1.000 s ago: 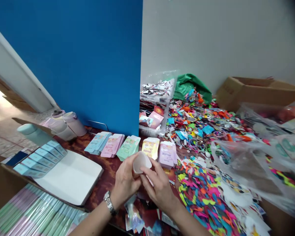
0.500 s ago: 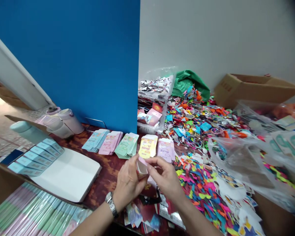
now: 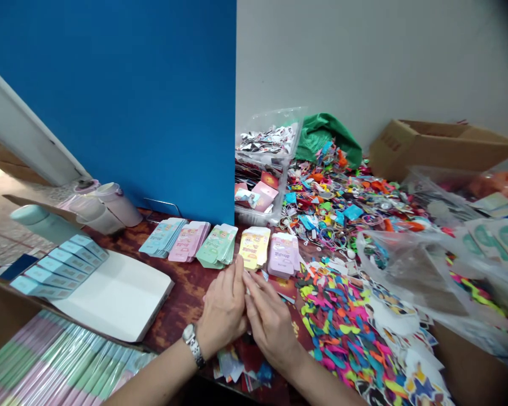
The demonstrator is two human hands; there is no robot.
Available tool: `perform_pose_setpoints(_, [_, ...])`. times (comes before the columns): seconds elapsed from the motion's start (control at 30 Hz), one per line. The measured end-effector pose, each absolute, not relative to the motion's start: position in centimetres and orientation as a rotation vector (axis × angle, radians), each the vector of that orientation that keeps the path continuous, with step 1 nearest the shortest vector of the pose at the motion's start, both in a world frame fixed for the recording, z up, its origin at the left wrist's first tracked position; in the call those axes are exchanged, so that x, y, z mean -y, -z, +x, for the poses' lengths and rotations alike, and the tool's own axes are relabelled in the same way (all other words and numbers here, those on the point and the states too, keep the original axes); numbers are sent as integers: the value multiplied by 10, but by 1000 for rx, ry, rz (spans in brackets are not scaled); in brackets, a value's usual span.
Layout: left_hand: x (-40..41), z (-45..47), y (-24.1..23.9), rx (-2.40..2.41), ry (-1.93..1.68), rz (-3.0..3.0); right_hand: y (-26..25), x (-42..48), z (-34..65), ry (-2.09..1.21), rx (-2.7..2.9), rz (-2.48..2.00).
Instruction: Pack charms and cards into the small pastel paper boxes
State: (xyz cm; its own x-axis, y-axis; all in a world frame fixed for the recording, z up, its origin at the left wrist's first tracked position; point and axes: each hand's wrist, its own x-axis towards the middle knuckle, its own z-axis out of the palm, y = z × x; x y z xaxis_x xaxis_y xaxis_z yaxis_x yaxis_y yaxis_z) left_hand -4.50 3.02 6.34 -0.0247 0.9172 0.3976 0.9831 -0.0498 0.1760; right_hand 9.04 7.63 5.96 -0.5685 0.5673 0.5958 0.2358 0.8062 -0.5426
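Note:
My left hand (image 3: pixel 223 307) and my right hand (image 3: pixel 271 320) meet over the middle of the table. Both are closed around a small paper box, which is now almost wholly hidden by my fingers. Just beyond them lie flat printed cartons in a row of stacks: blue (image 3: pixel 162 237), pink (image 3: pixel 188 241), green (image 3: pixel 217 246), yellow (image 3: pixel 254 248) and purple (image 3: pixel 284 255). The yellow stack is nearest my fingertips. Below my hands, loose shiny cards (image 3: pixel 245 366) are partly covered by my wrists.
At left, a white-lined carton (image 3: pixel 118 299) holds light-blue boxes (image 3: pixel 63 269), with wrapped colourful packs (image 3: pixel 63 361) before it. Small coloured pieces (image 3: pixel 347 332) spread at right, near a clear plastic bag (image 3: pixel 410 276). A cardboard box (image 3: pixel 440 151) and clear bins (image 3: pixel 275 217) stand behind.
The small box's open end and raised flap showed between my hands before; now my fingers cover them. My right hand has come closer against my left, its fingers straighter.

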Motion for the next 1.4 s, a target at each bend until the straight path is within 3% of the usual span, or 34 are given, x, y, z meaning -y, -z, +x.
perform_pose_setpoints(0.27, [-36, -47, -76, 2037, 757, -2064, -78, -81, 101, -510, 2025, -564])
perform_pose_setpoints(0.5, [-31, -51, -69, 2063, 915, -2079, -77, -91, 107, -828, 2027, -706])
perform_pose_setpoints(1.07, [-28, -36, -52, 1795, 1225, -1740, -81, -75, 90, -642, 2160, -634])
perform_pose_setpoints(1.4, [-27, -42, -59, 1854, 1180, -1852, -84, -78, 96, -416, 2183, -603])
